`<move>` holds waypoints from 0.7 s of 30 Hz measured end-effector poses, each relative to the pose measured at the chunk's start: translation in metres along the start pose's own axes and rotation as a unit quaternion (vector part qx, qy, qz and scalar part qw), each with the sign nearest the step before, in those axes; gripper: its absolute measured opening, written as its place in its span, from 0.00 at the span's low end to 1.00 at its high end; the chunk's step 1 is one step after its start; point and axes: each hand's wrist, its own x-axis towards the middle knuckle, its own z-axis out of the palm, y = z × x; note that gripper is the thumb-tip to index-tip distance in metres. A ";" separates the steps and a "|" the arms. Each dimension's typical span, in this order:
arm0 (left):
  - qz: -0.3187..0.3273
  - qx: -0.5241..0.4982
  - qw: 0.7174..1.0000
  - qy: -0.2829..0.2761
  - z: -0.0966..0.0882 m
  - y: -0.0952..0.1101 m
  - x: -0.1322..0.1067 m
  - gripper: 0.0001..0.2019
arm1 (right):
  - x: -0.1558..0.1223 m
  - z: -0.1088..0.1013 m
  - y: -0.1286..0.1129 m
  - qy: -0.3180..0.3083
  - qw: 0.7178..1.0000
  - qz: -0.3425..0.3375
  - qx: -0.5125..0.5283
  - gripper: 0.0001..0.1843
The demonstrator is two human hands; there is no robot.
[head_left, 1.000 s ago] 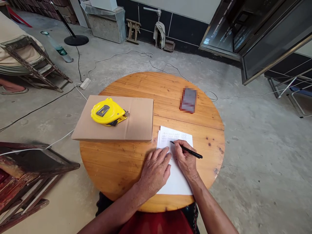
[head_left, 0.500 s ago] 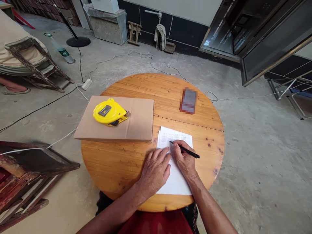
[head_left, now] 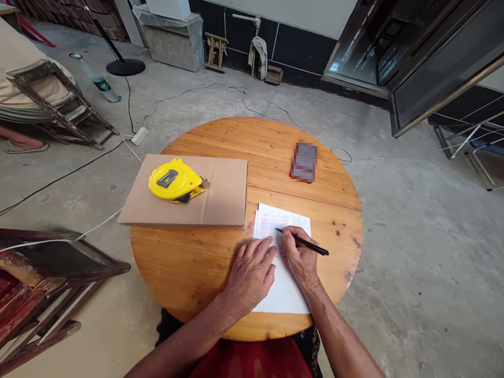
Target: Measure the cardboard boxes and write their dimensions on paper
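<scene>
My right hand [head_left: 300,257] grips a black pen [head_left: 311,245], its tip on or just over a sheet of white paper [head_left: 279,294]. Lines of small handwriting fill the upper part of the sheet. Flat across the paper's left edge lies my left hand [head_left: 251,270], fingers stretched out and pointing up the page. A yellow tape measure [head_left: 175,179] rests on a closed cardboard box [head_left: 224,194] to the left of the paper. Beyond the sheet, toward the far right of the table, is a blurred-out dark, reddish-edged rectangular object [head_left: 304,161].
All this stands on a round wooden table [head_left: 189,273]. A worn wooden chair [head_left: 59,283] is close on the left. Farther off, a person [head_left: 23,63] sits on a wooden chair near a plastic bottle [head_left: 104,86]. Cables and a power strip [head_left: 139,136] lie on the concrete floor.
My right hand with the pen has shifted slightly right along the writing line. My left hand stays put on the paper.
</scene>
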 end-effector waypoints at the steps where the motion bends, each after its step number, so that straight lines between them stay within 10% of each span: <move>1: 0.001 0.002 1.000 -0.004 0.000 0.000 0.000 0.17 | 0.000 0.000 0.001 0.006 1.000 0.004 0.005 0.11; 21: 0.004 0.010 1.000 -0.011 -0.002 0.001 0.001 0.18 | -0.001 -0.001 -0.001 -0.001 1.000 -0.016 0.005 0.10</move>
